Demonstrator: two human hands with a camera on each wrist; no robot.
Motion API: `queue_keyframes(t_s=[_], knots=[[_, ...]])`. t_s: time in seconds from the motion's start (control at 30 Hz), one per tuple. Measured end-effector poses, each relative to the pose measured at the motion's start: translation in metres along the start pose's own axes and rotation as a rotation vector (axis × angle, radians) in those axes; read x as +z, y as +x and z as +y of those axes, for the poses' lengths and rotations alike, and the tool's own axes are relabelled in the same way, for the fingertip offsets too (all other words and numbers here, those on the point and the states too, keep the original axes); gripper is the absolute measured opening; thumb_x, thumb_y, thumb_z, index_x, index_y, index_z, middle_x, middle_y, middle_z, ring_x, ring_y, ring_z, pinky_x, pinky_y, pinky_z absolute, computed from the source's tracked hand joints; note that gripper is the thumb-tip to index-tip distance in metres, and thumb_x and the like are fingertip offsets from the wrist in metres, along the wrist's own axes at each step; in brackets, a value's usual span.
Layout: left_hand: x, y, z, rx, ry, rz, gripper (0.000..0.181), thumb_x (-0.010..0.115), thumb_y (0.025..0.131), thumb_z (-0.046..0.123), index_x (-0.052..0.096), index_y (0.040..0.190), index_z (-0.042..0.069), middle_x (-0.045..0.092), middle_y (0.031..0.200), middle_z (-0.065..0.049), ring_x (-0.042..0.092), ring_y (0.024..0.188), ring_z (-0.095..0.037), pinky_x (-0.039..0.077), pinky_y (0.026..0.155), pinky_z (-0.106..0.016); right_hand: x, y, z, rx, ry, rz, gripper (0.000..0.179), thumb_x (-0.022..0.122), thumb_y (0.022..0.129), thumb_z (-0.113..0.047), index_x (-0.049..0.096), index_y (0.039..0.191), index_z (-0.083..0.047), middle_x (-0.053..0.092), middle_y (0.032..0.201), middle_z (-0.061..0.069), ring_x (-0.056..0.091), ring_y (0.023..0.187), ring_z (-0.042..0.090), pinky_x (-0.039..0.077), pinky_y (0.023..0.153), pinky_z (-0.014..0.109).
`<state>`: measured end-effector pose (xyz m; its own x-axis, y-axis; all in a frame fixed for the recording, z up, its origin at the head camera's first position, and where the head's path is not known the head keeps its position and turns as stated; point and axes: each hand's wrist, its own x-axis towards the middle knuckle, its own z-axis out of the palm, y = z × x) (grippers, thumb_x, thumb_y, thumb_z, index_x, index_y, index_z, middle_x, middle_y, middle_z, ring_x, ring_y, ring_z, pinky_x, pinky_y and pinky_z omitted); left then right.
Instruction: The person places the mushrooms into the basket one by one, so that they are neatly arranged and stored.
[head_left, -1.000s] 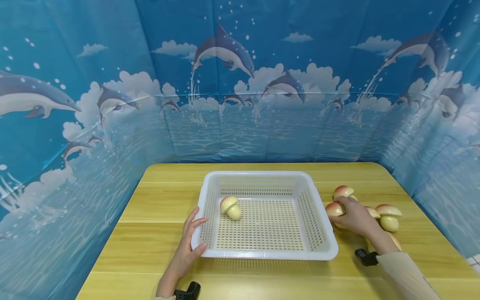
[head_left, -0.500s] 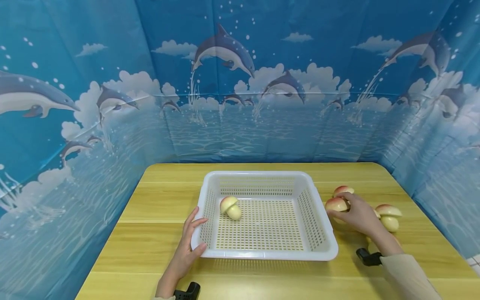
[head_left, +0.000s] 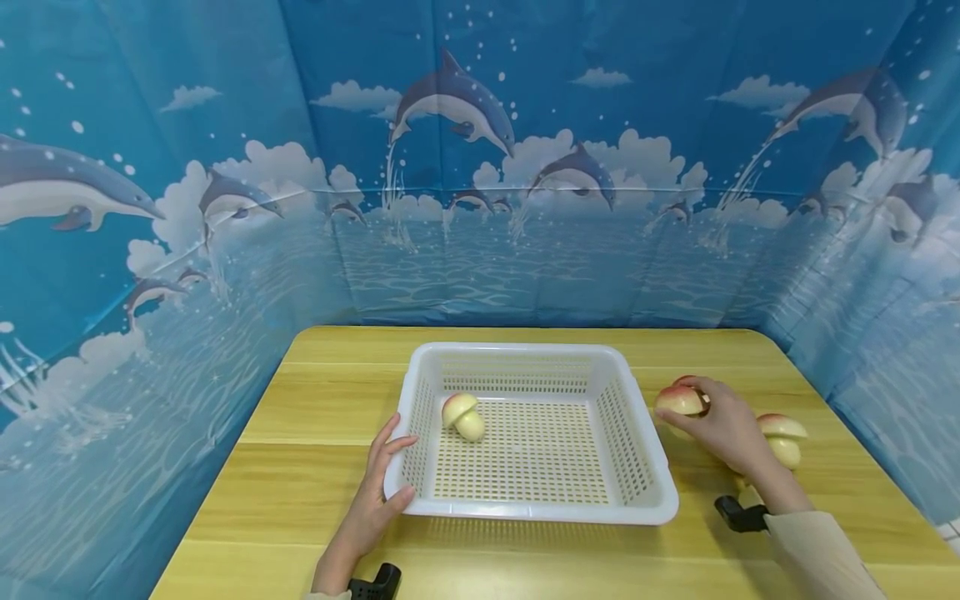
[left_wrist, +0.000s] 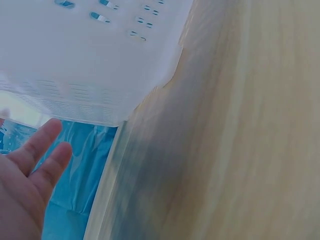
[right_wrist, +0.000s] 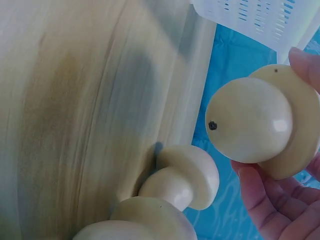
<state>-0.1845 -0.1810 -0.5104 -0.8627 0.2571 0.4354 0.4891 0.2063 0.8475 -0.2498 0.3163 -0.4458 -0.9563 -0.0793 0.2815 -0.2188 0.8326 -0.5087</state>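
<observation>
My right hand (head_left: 726,425) grips a toy mushroom (head_left: 681,400) with a red-tinged cap and cream stem, just right of the basket. In the right wrist view the mushroom's rounded stem (right_wrist: 247,120) faces the camera, with thumb and fingers around the cap. My left hand (head_left: 369,498) rests at the left side of the white plastic basket (head_left: 536,510), thumb and one finger over the rim. The left wrist view shows two fingers (left_wrist: 42,140) stretched out beside the basket's outer wall. One toy mushroom (head_left: 467,418) lies inside the basket, at its left.
More toy mushrooms lie on the wooden table (head_left: 300,483) to the right. One (head_left: 783,437) sits beyond my right hand, and others are partly hidden by the hand and wrist. A blue dolphin-print curtain (head_left: 487,258) surrounds the table's back and sides.
My right hand has taken hold of the near toy mushroom and lifted it slightly. The left hand and the basket stay in place.
</observation>
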Motion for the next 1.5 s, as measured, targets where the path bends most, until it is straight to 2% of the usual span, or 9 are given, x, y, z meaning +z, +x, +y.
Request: queue_keyframes(t_s=[0.17, 0.47, 0.57, 0.7, 0.8, 1.1, 1.5], knots=[[0.000, -0.001, 0.000, -0.003, 0.004, -0.005, 0.058, 0.056, 0.083, 0.014, 0.040, 0.138, 0.014, 0.003, 0.157, -0.005, 0.016, 0.136, -0.039, 0.042, 0.088, -0.047, -0.002, -0.001, -0.003, 0.055, 0.012, -0.003, 0.077, 0.069, 0.080, -0.053, 0.050, 0.127, 0.005, 0.054, 0.114, 0.027, 0.052, 0.096, 0.042, 0.044, 0.070, 0.053], [-0.001, 0.000, -0.001, 0.009, 0.015, -0.015, 0.057, 0.055, 0.084, 0.014, 0.039, 0.139, 0.014, 0.002, 0.157, -0.007, 0.017, 0.135, -0.042, 0.041, 0.089, -0.047, -0.008, 0.000, -0.005, 0.108, 0.042, 0.027, 0.078, 0.067, 0.083, -0.051, 0.046, 0.131, 0.006, 0.050, 0.121, 0.031, 0.050, 0.100, 0.046, 0.043, 0.071, 0.057], [-0.002, 0.000, -0.001, 0.007, 0.017, -0.016, 0.057, 0.055, 0.084, 0.015, 0.039, 0.139, 0.015, 0.002, 0.157, -0.006, 0.016, 0.135, -0.042, 0.040, 0.090, -0.046, -0.010, 0.001, -0.006, 0.121, 0.043, 0.039, 0.079, 0.067, 0.082, -0.050, 0.045, 0.131, 0.008, 0.050, 0.121, 0.032, 0.052, 0.096, 0.045, 0.044, 0.068, 0.054], [-0.002, -0.001, -0.002, 0.002, 0.020, -0.016, 0.057, 0.055, 0.084, 0.015, 0.039, 0.139, 0.014, 0.002, 0.157, -0.004, 0.016, 0.135, -0.041, 0.040, 0.090, -0.047, -0.010, 0.002, -0.008, 0.125, 0.050, 0.056, 0.077, 0.068, 0.082, -0.049, 0.046, 0.130, 0.007, 0.053, 0.115, 0.029, 0.055, 0.084, 0.037, 0.045, 0.058, 0.041], [-0.002, -0.001, -0.003, 0.014, 0.025, -0.016, 0.057, 0.055, 0.084, 0.016, 0.039, 0.139, 0.014, 0.002, 0.157, -0.006, 0.014, 0.135, -0.041, 0.038, 0.090, -0.052, -0.013, 0.003, -0.010, 0.135, 0.065, 0.066, 0.077, 0.068, 0.082, -0.049, 0.045, 0.130, 0.007, 0.054, 0.112, 0.027, 0.055, 0.079, 0.033, 0.044, 0.054, 0.036], [-0.001, 0.000, -0.001, 0.022, 0.029, -0.019, 0.057, 0.056, 0.084, 0.015, 0.040, 0.138, 0.014, 0.002, 0.157, -0.007, 0.017, 0.134, -0.041, 0.041, 0.089, -0.045, -0.017, 0.008, -0.013, 0.132, 0.052, 0.120, 0.076, 0.070, 0.081, -0.049, 0.048, 0.129, 0.005, 0.055, 0.109, 0.025, 0.055, 0.076, 0.032, 0.044, 0.052, 0.035], [-0.001, 0.001, -0.003, 0.002, 0.027, -0.008, 0.056, 0.055, 0.085, 0.018, 0.040, 0.138, 0.019, 0.002, 0.157, -0.004, 0.015, 0.135, -0.040, 0.036, 0.090, -0.056, -0.022, 0.012, -0.027, 0.123, 0.046, 0.143, 0.076, 0.070, 0.080, -0.050, 0.048, 0.131, 0.002, 0.055, 0.112, 0.023, 0.053, 0.078, 0.030, 0.043, 0.052, 0.034]])
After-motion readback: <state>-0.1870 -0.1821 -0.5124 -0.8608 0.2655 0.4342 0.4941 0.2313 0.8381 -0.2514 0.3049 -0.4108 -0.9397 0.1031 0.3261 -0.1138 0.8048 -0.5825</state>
